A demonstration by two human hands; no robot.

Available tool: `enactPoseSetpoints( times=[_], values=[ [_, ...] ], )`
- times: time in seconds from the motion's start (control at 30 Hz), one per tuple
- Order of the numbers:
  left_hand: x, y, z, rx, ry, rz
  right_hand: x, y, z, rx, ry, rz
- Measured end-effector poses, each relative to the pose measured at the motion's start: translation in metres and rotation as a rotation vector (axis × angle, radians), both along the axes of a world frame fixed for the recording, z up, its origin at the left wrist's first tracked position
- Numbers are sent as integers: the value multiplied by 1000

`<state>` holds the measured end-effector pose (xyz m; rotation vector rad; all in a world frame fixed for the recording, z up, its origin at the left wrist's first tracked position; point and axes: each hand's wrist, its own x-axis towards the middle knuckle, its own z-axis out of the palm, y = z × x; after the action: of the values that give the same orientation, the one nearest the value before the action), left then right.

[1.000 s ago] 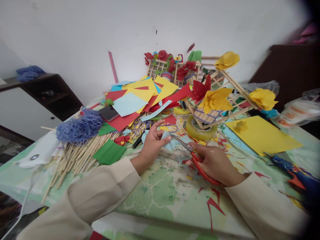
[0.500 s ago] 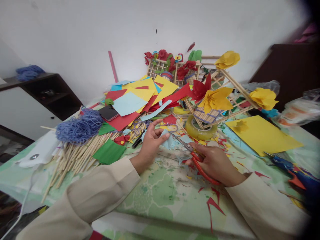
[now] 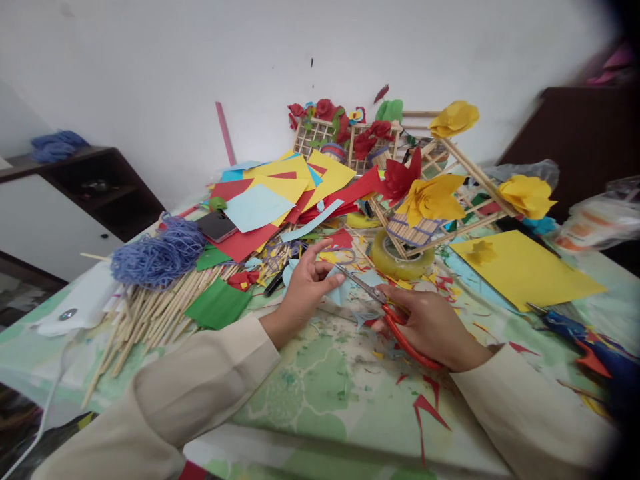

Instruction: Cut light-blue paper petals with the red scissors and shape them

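Observation:
Between thumb and fingers, my left hand (image 3: 306, 291) pinches a small light-blue piece of paper (image 3: 341, 292) above the middle of the table. My right hand (image 3: 434, 325) is wrapped around the red handles of a pair of scissors (image 3: 367, 287). The blades point up and left and reach the paper's upper edge by my left thumb. They look nearly closed; whether paper lies between them I cannot tell. Several paper scraps lie under and around both hands. A roll of yellowish tape (image 3: 403, 257) sits just beyond my right hand.
Sticks (image 3: 150, 313), blue yarn (image 3: 157, 253) and a green paper (image 3: 219, 303) lie left. Coloured sheets (image 3: 263, 207) pile up behind. Stick frames with paper flowers (image 3: 435, 200) stand at back right. A yellow sheet (image 3: 535, 270) and a blue glue gun (image 3: 585, 340) lie right.
The light-blue paper has shifted slightly in my left fingers, and the scissor blades have closed a little along its edge. Both hands stay almost in place.

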<state>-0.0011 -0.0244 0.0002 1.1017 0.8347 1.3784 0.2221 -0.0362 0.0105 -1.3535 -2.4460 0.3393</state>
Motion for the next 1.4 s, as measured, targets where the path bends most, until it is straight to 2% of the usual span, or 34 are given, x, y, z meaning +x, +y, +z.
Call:
enactPoseSetpoints(
  times=[0.43,0.63,0.9,1.1,1.27,1.4],
  values=[
    [1,-1,3,-10,-8,31,1,1,-3,62,36,15],
    [0,5,-2,-80,-77,113,1,3,-8,98,12,-95],
    [3,6,-3,-162,-143,164,-1,0,-6,96,2,-131],
    [3,3,0,-164,-132,128,-2,1,-6,113,-39,-140],
    [8,-6,3,-178,-64,-18,-3,-1,-7,71,105,-106],
    [10,-8,3,-190,-92,-5,-5,-4,-5,100,111,-104]
  ],
)
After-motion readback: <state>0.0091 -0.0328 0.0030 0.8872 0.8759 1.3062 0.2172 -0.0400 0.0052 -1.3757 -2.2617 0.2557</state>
